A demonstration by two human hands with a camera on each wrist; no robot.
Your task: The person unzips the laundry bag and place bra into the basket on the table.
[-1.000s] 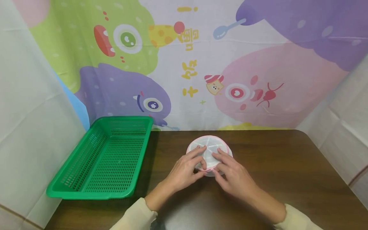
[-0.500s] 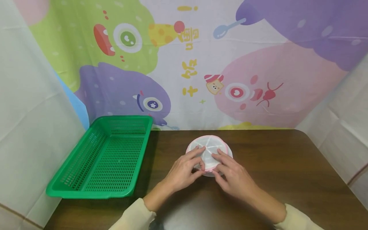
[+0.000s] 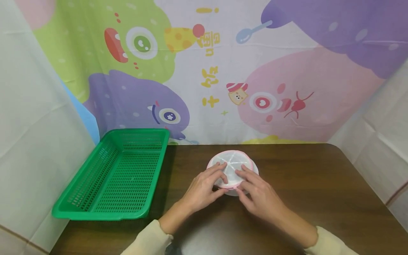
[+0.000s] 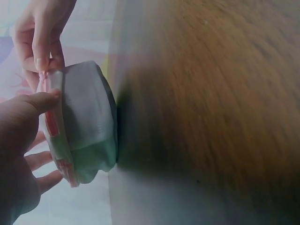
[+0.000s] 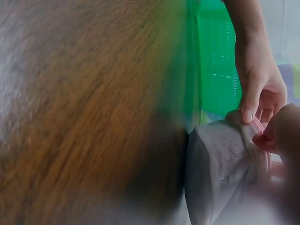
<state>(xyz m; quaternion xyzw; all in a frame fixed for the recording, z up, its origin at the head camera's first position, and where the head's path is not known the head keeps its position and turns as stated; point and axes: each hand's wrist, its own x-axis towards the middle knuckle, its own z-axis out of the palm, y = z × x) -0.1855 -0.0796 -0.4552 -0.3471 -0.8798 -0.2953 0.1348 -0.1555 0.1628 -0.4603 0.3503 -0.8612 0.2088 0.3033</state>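
A round, white mesh laundry bag with pink trim stands on the table in front of me. Along its near upper edge runs a pink zipper, clearest in the left wrist view. My left hand pinches that edge between thumb and forefinger, its other fingers resting on the mesh top. Just to the right, my right hand pinches the zipper with thumb and forefinger, while other fingertips touch the top. Fingers partly cover the zipper pull. Whether anything lies inside the bag cannot be told.
A green plastic basket with slotted walls stands at the left of the brown wooden table. Behind the table hangs a cartoon-printed cloth. Pale panels close off both sides.
My left thumb and fingers have shifted very slightly left along the bag's rim. My right hand and the basket look unmoved.
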